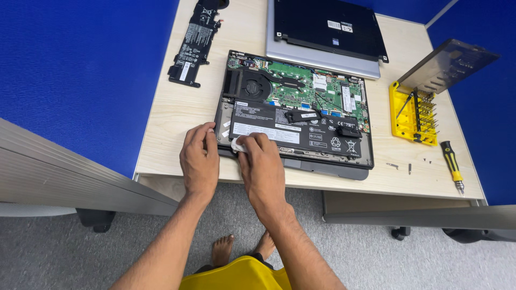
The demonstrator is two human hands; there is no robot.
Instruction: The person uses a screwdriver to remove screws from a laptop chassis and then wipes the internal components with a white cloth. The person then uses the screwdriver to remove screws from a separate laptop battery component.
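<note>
Head view: opened grey laptop (294, 115) with its base cover off, lying near the front edge of the pale wooden table (177, 107).
Left hand (199, 159): fingers curled, resting on the laptop's near-left corner.
Right hand (262, 166): fingertips pinching a small white wipe (237, 145) against the flat black battery (293, 131).
Surroundings: yellow screwdriver-bit case (413, 115), loose black battery pack (196, 40).

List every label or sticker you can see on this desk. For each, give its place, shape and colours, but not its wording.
Long white rectangular label on the black battery inside the open laptop, beside the right hand.
White symbols, printed on that battery's right part.
Small white labels on the loose black battery, far left of the desk.
Two small white stickers on the dark cover at the back.
</note>
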